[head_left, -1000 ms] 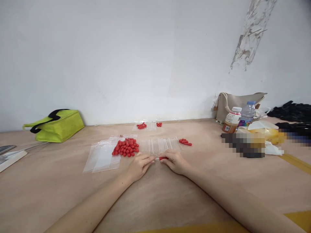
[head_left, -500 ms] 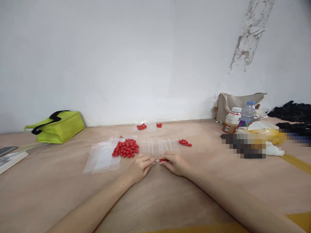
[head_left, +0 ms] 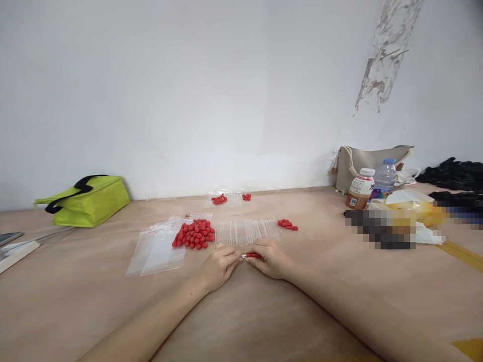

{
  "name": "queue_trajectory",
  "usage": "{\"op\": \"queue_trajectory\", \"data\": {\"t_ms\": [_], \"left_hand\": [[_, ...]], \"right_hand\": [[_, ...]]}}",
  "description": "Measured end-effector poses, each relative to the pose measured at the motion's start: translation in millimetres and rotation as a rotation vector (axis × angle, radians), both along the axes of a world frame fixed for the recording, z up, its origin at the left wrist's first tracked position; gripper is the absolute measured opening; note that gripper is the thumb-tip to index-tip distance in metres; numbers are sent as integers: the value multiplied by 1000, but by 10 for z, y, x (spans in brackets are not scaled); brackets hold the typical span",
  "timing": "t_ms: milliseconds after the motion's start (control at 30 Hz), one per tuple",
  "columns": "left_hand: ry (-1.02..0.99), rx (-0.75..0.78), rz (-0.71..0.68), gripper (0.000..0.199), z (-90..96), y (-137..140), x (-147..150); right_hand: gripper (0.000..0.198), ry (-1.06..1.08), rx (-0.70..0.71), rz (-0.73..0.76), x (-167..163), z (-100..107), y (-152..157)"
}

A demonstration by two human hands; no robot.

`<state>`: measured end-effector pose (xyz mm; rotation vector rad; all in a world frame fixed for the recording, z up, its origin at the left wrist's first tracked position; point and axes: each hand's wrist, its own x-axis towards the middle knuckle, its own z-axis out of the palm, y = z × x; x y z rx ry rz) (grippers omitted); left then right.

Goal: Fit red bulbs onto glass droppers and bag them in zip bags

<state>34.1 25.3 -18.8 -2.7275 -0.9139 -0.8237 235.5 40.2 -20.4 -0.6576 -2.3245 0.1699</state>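
My left hand (head_left: 222,265) pinches a thin clear glass tube (head_left: 243,256), most of it hidden by the fingers. A red rubber bulb (head_left: 253,255) is closed in the fingertips of my right hand (head_left: 272,259), and the tube meets its left end. How deep the tube sits in the bulb I cannot tell. Just beyond my hands lies a row of glass dropper tubes (head_left: 247,230), side by side. A large heap of red rubber bulbs (head_left: 194,234) is at the row's left, and several red bulbs (head_left: 287,224) lie at its right.
Flat clear zip bags (head_left: 156,254) lie under and left of the heap. Farther back, small red bulbs (head_left: 219,199) rest by clear plastic near the wall. A lime-green bag (head_left: 92,203) stands left; a brown drink bottle (head_left: 360,188) and a beige bag (head_left: 345,163) stand right.
The red bulb and my right fingers have come slightly closer to my left hand, and less bare tube shows between them. The whole view has shifted slightly.
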Motion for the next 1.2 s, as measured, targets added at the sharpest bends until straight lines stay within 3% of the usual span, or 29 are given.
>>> {"op": "queue_trajectory", "data": {"t_ms": [333, 667, 767, 967, 1200], "left_hand": [[17, -8, 10, 25, 36, -13, 17], [-32, 8, 88, 22, 110, -55, -107], [-48, 6, 87, 22, 103, -58, -122], [-97, -11, 79, 27, 85, -68, -92], [-91, -45, 35, 23, 97, -98, -47]], "right_hand": [[19, -33, 15, -3, -37, 3, 18], [10, 53, -65, -48, 120, 23, 37], [12, 157, -198, -24, 115, 34, 17], [33, 559, -692, 3, 0, -8, -2], [33, 764, -866, 96, -203, -6, -129]]}}
